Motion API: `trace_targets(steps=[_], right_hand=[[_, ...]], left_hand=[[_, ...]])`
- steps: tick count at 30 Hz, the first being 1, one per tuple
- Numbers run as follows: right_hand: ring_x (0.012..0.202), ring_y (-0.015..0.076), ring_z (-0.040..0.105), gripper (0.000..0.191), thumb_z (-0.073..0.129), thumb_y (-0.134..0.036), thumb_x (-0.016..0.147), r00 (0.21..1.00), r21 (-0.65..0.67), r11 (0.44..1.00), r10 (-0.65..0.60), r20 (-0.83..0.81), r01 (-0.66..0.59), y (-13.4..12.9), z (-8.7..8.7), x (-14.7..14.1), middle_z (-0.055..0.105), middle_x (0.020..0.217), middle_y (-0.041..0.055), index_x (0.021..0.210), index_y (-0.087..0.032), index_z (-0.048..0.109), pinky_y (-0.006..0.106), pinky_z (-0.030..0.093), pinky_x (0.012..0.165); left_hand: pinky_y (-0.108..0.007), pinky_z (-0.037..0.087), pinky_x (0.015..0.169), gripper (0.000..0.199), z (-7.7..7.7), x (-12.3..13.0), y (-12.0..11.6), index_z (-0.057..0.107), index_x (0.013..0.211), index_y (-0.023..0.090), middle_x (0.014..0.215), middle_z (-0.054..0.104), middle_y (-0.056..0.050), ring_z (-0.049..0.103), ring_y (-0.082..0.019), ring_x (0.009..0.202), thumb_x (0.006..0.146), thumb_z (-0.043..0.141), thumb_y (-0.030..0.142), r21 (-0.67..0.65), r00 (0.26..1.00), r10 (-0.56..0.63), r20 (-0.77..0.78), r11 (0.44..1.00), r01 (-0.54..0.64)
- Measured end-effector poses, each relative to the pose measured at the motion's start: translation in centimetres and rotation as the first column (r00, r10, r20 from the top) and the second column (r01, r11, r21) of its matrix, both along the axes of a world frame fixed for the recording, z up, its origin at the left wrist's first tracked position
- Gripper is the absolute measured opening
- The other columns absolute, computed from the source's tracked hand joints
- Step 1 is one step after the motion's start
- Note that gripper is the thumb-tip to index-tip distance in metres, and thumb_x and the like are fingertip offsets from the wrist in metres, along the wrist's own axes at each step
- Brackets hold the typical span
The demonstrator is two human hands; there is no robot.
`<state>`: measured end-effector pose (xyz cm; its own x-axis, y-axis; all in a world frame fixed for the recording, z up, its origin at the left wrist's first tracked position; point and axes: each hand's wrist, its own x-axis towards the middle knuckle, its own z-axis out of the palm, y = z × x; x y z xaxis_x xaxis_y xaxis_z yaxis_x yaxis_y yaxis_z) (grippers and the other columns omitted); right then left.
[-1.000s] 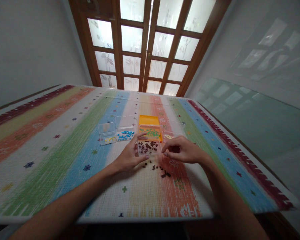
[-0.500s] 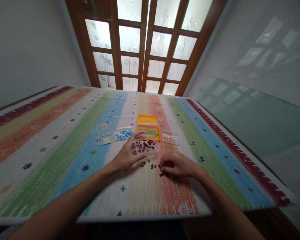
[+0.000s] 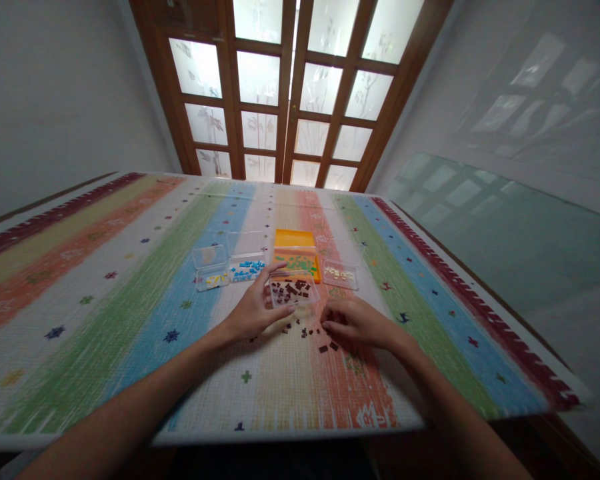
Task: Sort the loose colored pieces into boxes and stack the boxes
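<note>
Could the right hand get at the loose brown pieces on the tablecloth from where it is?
Probably yes: the right hand is close beside the loose brown pieces, and nothing visible stands between them. The left hand is at the clear box, out of the way.

Head-worn view, forward and down

No lettering, label, brand, number or sign can be read.

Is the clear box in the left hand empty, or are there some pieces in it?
Not empty: many dark brown pieces are visible inside the clear box in the left hand.
</note>
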<state>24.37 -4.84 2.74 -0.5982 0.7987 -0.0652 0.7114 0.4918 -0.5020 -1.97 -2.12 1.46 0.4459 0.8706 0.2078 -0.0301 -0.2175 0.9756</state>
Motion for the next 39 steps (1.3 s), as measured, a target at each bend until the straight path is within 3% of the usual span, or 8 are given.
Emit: trace_targets(steps=[3,9,13,19,24,30,34,39], right_hand=[[0.067,0.0133,0.058,0.009,0.062,-0.011,0.089,0.999,-0.013,1.0,-0.028,-0.031,0.028,0.1,-0.2,-0.1,0.068,0.077,0.0029,0.088,-0.014,0.07,0.022,0.041,0.063],[0.061,0.0127,0.062,0.004,0.064,-0.017,0.091,0.992,-0.224,0.975,-0.039,-0.124,0.01,-0.3,-0.2,0.1,0.07,0.072,0.0016,0.09,-0.014,0.066,0.021,0.043,0.059],[0.062,0.0133,0.063,0.008,0.068,-0.021,0.091,0.993,-0.244,0.97,-0.037,-0.111,0.009,-0.5,0.2,0.1,0.07,0.073,0.0014,0.094,-0.014,0.067,0.021,0.044,0.058],[0.075,0.0141,0.063,0.011,0.067,-0.012,0.088,0.999,-0.064,0.998,0.013,-0.03,-0.015,-0.6,0.6,-0.9,0.069,0.088,0.0038,0.095,-0.016,0.074,0.024,0.046,0.07],[0.075,0.0134,0.061,0.011,0.066,-0.005,0.083,1.0,-0.043,0.999,0.018,-0.022,-0.019,-0.7,0.9,-1.6,0.066,0.09,0.0038,0.084,-0.015,0.071,0.023,0.045,0.069],[0.061,0.0107,0.057,0.009,0.062,-0.008,0.08,0.973,-0.118,0.993,-0.003,-0.23,-0.024,-0.7,1.8,-1.6,0.065,0.073,-0.001,0.084,-0.016,0.067,0.02,0.042,0.059],[0.055,0.0088,0.051,0.002,0.063,-0.017,0.081,0.935,-0.011,1.0,-0.013,-0.355,0.01,-0.4,2.3,-1.4,0.059,0.066,-0.0032,0.081,-0.017,0.065,0.019,0.037,0.052],[0.055,0.008,0.047,0.01,0.064,-0.023,0.089,0.902,0.116,0.991,-0.004,-0.431,0.06,0.4,2.9,-1.9,0.065,0.074,-0.0001,0.09,-0.017,0.072,0.02,0.035,0.053]], left_hand=[[-0.042,0.064,0.085,0.072,0.0,0.0,0.0,0.045,0.138,0.026,0.138,0.061,-0.011,0.073,-0.024,0.101,0.076,0.083,0.02,-0.012,1.0,0.003,-0.01,1.0,-0.003],[-0.042,0.064,0.085,0.073,0.1,0.1,0.0,0.045,0.137,0.027,0.137,0.062,-0.011,0.073,-0.023,0.099,0.075,0.083,0.02,-0.016,1.0,0.003,-0.006,1.0,-0.003],[-0.04,0.063,0.084,0.074,0.2,0.0,0.0,0.045,0.138,0.026,0.137,0.062,-0.011,0.073,-0.023,0.098,0.075,0.082,0.02,-0.006,1.0,-0.005,-0.007,1.0,0.005],[-0.041,0.063,0.087,0.073,0.1,0.1,0.0,0.045,0.138,0.025,0.137,0.062,-0.011,0.073,-0.023,0.099,0.075,0.082,0.021,-0.002,1.0,0.007,0.0,1.0,-0.007],[-0.041,0.063,0.089,0.074,0.0,0.1,0.0,0.045,0.139,0.027,0.138,0.062,-0.011,0.072,-0.023,0.101,0.076,0.083,0.022,0.0,1.0,-0.012,0.007,1.0,0.012],[-0.043,0.06,0.097,0.075,-0.5,0.1,0.2,0.044,0.14,0.026,0.139,0.06,-0.012,0.07,-0.025,0.111,0.075,0.083,0.02,0.016,0.999,-0.011,0.031,1.0,0.011],[-0.047,0.058,0.1,0.076,-0.6,0.2,0.2,0.044,0.14,0.026,0.137,0.061,-0.012,0.07,-0.027,0.113,0.075,0.083,0.021,0.001,0.998,-0.028,0.051,1.0,0.028],[-0.05,0.057,0.102,0.076,-0.3,0.1,0.1,0.045,0.14,0.027,0.135,0.063,-0.012,0.068,-0.029,0.117,0.075,0.084,0.023,0.042,0.998,-0.046,0.036,0.998,0.044]])
